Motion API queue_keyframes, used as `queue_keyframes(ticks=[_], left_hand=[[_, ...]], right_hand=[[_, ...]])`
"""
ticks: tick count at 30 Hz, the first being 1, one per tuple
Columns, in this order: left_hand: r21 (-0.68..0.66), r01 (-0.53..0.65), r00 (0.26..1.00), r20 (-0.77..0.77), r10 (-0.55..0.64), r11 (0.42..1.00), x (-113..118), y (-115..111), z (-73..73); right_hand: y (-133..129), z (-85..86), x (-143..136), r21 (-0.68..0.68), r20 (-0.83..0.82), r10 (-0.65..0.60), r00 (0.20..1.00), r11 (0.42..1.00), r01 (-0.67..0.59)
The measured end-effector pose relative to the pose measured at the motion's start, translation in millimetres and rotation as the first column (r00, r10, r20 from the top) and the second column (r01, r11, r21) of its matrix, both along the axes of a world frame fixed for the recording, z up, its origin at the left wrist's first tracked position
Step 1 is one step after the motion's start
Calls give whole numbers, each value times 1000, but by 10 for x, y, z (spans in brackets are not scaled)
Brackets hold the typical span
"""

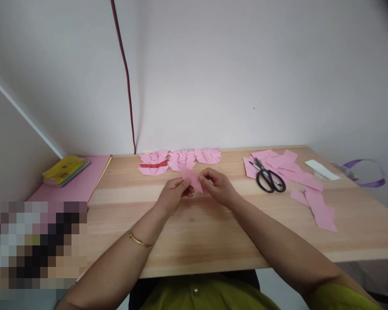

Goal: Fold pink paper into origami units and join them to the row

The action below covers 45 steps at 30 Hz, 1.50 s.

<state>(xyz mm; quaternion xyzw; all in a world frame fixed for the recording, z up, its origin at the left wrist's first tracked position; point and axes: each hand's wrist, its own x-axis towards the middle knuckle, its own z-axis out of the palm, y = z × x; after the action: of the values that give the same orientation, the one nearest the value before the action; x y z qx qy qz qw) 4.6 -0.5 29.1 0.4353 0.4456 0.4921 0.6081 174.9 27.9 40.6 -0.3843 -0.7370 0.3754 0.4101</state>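
Between my two hands is a small pink paper piece [192,178], held up over the middle of the wooden table. My left hand [177,189] pinches its left side, thumb on top. My right hand [217,186] has the right edge between thumb and fingers. Just beyond, along the table's back edge, stand rows of folded pink paper pieces [182,160], with one red strip [153,164] among those on the left. The fine creases of the held paper are too small to make out.
Black-handled scissors [270,178] and a pen [255,165] lie on loose pink paper pieces [317,202] at right, near a white strip [322,169]. A purple strap [365,173] hangs at the far right. Left, a yellow packet [66,170] rests on pink sheets [97,172].
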Motion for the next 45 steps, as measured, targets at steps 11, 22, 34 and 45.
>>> queue_keyframes(ticks=[11, 22, 34, 45], left_hand=[[382, -107, 778, -542, 317, 918, -153, 54, 72], [303, 618, 274, -948, 162, 725, -31, -42, 8], [91, 675, 32, -995, 94, 732, 14, -102, 96], [84, 707, -18, -991, 136, 702, 3, -138, 119]], right_hand=[[121, -50, 107, -65, 245, 87, 966, 995, -73], [155, -231, 55, 70, 615, 61, 786, 989, -132], [127, -64, 80, 68, 648, -41, 761, 998, -4], [25, -8, 46, -136, 803, 90, 589, 990, 35]])
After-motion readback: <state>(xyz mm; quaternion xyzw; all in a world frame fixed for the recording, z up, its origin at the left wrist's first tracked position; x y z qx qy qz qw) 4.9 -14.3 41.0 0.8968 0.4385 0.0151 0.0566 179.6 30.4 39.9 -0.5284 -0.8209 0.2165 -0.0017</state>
